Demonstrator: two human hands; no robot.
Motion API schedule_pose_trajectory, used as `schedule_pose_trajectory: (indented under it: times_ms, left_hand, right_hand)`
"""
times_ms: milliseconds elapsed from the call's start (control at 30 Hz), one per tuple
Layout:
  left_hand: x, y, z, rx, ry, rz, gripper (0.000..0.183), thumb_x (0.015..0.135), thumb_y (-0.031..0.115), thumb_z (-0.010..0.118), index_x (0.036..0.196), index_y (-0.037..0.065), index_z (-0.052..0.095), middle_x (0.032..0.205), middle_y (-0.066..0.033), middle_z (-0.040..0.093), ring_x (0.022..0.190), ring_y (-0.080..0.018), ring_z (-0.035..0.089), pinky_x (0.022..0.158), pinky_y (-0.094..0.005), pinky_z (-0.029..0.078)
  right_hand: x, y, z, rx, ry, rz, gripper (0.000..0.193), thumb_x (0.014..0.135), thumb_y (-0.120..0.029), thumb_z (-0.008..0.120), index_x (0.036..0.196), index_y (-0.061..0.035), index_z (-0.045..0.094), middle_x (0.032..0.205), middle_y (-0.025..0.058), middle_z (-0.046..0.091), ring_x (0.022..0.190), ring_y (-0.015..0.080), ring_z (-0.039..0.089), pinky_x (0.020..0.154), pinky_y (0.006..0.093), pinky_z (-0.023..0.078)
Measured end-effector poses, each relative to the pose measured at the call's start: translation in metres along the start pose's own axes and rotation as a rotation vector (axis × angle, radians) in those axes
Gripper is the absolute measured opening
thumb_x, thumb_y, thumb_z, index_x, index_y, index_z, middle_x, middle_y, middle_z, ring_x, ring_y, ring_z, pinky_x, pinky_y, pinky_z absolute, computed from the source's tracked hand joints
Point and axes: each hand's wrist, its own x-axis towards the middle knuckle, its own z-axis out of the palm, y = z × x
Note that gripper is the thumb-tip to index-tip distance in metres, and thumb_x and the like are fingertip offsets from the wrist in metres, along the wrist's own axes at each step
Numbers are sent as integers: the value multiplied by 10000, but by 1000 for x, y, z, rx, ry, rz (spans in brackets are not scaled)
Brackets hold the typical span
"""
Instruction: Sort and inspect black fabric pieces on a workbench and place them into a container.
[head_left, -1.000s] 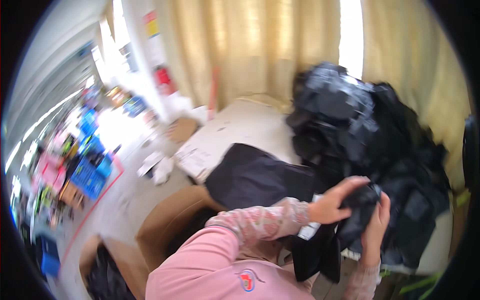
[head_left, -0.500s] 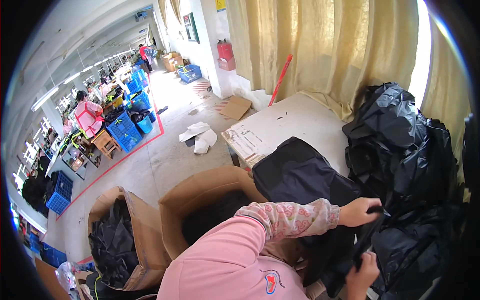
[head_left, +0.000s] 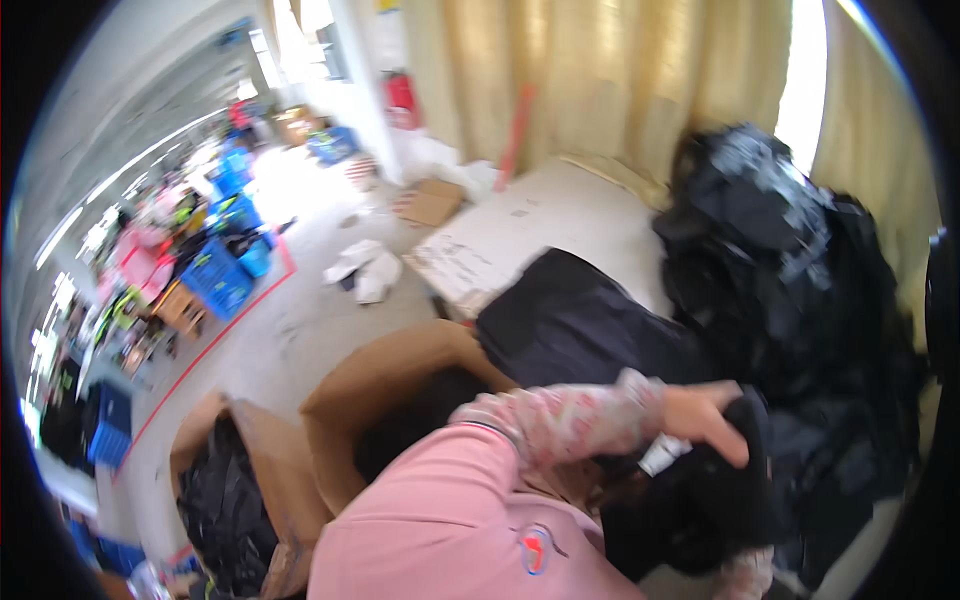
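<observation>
My left hand [head_left: 705, 415], at the end of a pink floral sleeve [head_left: 590, 425], grips a black cloth piece [head_left: 735, 480], its thumb lying over the near side. The cloth hangs in front of my body, blurred by motion. Below it a bit of my right floral sleeve [head_left: 748, 572] shows, while the right hand is hidden behind the cloth. Beside my left wrist is a small white patch [head_left: 662, 455] that I cannot make out. Flat black fabric [head_left: 580, 320] lies over the near edge of the white table [head_left: 560, 215], just beyond my left forearm.
A large heap of black sheeting [head_left: 790, 260] rises at the right by the curtain [head_left: 620, 80]. Two open cardboard boxes, one brown box [head_left: 390, 370] and another box [head_left: 265, 460], hold black material at the left. Blue crates [head_left: 218, 280] line the aisle beyond a red floor line.
The whole view has shifted and blurred, with the surroundings sliding left. The black cloth has swung up and spread, and my right hand, visible before, is now behind it.
</observation>
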Motion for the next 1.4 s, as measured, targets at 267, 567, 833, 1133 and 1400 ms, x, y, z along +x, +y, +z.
schedule_pose_trajectory:
  times_ms: [267, 567, 833, 1133, 1400]
  left_hand:
    - [-15, -25, -55, -157, 285, 201, 267, 837, 51, 689, 1097, 22, 638, 1051, -79, 670, 985, -191, 637, 897, -331, 500]
    - [18, -36, -24, -289, 508, 251, 223, 938, 74, 598, 1160, 57, 596, 1081, -28, 636, 968, -102, 602, 874, -261, 497]
    - [-21, -16, -74, -134, 274, 335, 203, 963, 102, 559, 1137, 35, 638, 1094, -41, 677, 991, -132, 641, 902, -287, 501]
    - [-4, -20, -93, 52, 633, 198, 215, 1007, 229, 513, 974, 58, 640, 875, -3, 656, 762, -62, 591, 711, -215, 483]
    - [-4, -13, -80, 1113, 270, 613, 317, 856, 92, 693, 1141, 3, 590, 807, 20, 625, 722, -103, 575, 704, -224, 470]
  right_hand:
    - [-77, -59, -103, 188, -371, -1279, 304, 819, -65, 691, 1101, 25, 619, 1002, 129, 677, 937, 221, 644, 840, 309, 496]
    - [-159, -34, -72, 231, -448, -1666, 308, 780, -21, 717, 1073, -36, 625, 865, 125, 570, 782, 310, 600, 693, 385, 521]
    - [-127, -36, -87, 172, -502, -1632, 137, 846, -89, 671, 970, -50, 626, 856, 132, 569, 695, 333, 610, 583, 386, 488]
    - [-145, -52, -107, 5, -525, -1775, 232, 756, -182, 783, 879, -30, 658, 755, 109, 666, 597, 277, 632, 540, 322, 479]
    - [-147, -59, -118, -86, -551, -1774, 188, 778, -203, 758, 862, -73, 651, 725, 81, 648, 607, 271, 636, 532, 338, 479]
